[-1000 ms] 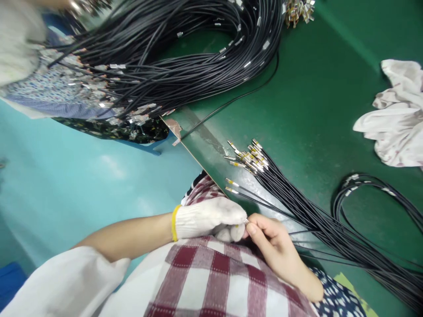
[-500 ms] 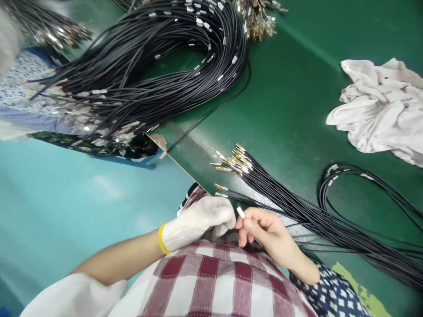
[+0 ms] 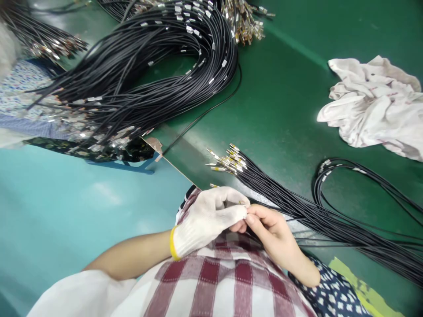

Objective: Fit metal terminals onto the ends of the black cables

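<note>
Steady your gloved left hand [image 3: 208, 218] against your bare right hand [image 3: 275, 233], both pinching a small, mostly hidden piece [image 3: 243, 203], clear of the bundled cables [image 3: 274, 187].

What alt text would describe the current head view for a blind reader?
A white-gloved left hand and a bare right hand meet before a checked garment; whatever is between them is too small to identify. On the green table lie black cables with metal ends and crumpled white cloth.

The cables [image 3: 280, 192] are black, the table [image 3: 284, 97] green, the garment [image 3: 206, 281] maroon-and-white checked.
</note>
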The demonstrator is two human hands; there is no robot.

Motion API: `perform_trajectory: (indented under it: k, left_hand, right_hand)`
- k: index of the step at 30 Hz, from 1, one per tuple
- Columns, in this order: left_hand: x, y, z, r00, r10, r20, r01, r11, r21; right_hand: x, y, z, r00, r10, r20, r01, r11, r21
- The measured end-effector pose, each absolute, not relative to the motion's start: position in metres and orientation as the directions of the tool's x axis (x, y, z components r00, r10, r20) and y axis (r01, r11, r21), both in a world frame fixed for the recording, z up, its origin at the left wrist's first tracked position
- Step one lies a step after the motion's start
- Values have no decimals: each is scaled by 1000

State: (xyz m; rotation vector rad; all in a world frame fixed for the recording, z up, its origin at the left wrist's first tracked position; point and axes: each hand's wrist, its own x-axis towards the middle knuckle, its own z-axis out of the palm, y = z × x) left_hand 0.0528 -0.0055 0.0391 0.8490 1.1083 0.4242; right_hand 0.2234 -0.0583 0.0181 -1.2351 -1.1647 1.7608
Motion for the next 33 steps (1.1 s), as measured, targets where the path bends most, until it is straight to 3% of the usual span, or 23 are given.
perform_trajectory:
  k: [10,33]
  left_hand:
    - [59,-8,31,405,674,-618,74,649,757]
    - [64,-11,27,459,667,-587,-86,691,718]
  right_hand:
    - [219,-61,15,-299,867,-400,-191,-465,-865]
    - [219,-61,9,-299,844,-445,-243,-518,-820]
